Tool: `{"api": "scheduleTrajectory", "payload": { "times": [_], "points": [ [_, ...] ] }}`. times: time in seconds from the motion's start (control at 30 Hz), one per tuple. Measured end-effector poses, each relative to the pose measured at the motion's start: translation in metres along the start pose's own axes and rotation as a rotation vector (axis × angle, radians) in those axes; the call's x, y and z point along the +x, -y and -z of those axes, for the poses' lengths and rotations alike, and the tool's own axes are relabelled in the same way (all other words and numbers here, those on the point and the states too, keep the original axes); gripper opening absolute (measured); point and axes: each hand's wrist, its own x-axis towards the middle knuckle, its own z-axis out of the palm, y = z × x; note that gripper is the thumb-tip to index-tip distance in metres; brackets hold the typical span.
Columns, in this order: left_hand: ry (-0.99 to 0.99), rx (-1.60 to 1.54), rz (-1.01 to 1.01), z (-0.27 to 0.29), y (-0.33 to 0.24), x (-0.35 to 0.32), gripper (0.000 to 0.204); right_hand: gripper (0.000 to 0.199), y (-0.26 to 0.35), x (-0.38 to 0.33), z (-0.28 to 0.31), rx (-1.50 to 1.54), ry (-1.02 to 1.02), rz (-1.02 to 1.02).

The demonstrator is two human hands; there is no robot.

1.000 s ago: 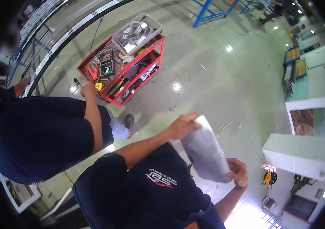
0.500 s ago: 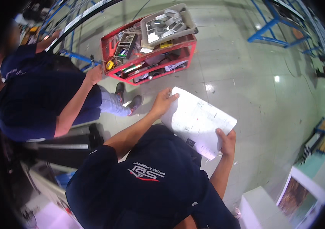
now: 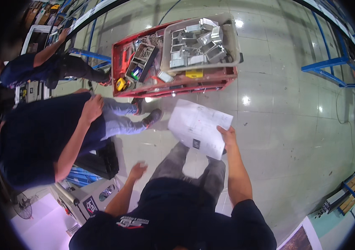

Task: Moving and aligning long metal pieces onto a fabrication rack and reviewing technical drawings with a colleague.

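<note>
My right hand (image 3: 228, 137) pinches the right edge of a white printed sheet of paper (image 3: 200, 125), thumb on top. The sheet carries faint line drawings and a small dark square near its lower edge. Its left side hangs unsupported over the floor in front of my legs. My left hand (image 3: 137, 170) is off the paper, low on the left beside my thigh. Its fingers are smeared by motion, and nothing shows in it.
A red tool cart (image 3: 173, 85) ahead bears a grey bin (image 3: 204, 66) of metal pieces and a yellow tape measure (image 3: 121, 84). One co-worker (image 3: 56, 133) stands close on my left, another (image 3: 40, 68) farther back. Blue metal stands (image 3: 327, 66) are at the far right.
My left hand has let go of the paper and dropped down to the left. The sheet stays in my right hand, shifted left. The view has moved, and the second co-worker shows more fully.
</note>
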Motion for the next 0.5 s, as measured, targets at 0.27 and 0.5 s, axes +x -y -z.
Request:
{"api": "scheduleTrajectory", "payload": {
  "times": [0.27,0.5],
  "points": [
    [0.119,-0.203,0.468,0.056,0.028,-0.027,0.035,0.026,-0.026,0.238,-0.092,0.064,0.064,0.066],
    [0.085,-0.325,0.443,0.059,0.001,-0.020,0.035,0.028,-0.034,0.328,-0.138,-0.110,-0.148,0.234]
  ]
}}
